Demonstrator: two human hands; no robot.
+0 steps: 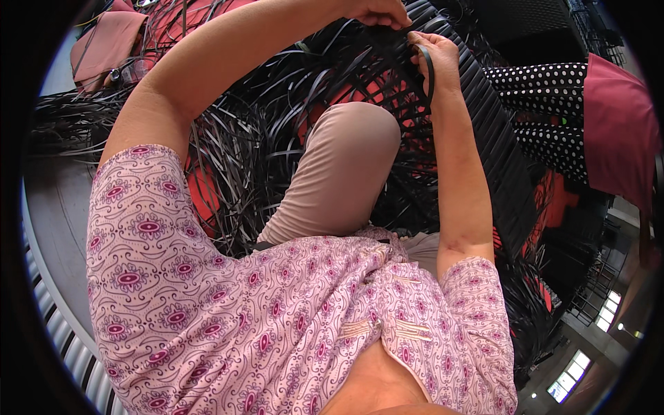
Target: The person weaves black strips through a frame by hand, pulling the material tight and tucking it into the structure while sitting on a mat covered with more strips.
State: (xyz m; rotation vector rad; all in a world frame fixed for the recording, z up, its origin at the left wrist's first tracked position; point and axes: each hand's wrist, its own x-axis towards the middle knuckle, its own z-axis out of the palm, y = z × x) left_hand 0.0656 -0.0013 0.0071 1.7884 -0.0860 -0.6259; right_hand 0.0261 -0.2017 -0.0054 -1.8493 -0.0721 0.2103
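At the top of the view my left hand (382,12) has its fingers curled down against the dark weave; what they grip is hidden. Beside it, just to the right, my right hand (438,54) pinches a flat black strip (429,77) that bends in a loop past the wrist. Both hands are at the upper end of a panel of black slats (494,138), which slopes down to the right. Loose black strips (242,131) hang in a thick tangle left of the panel, with red material (202,190) showing through.
My bent knee (353,145) rises between my arms, close to the strips. Right of the panel is another person in polka-dot trousers (546,86) and a maroon garment (619,131). A pink cloth (107,45) lies at the far left, above a grey surface (62,207).
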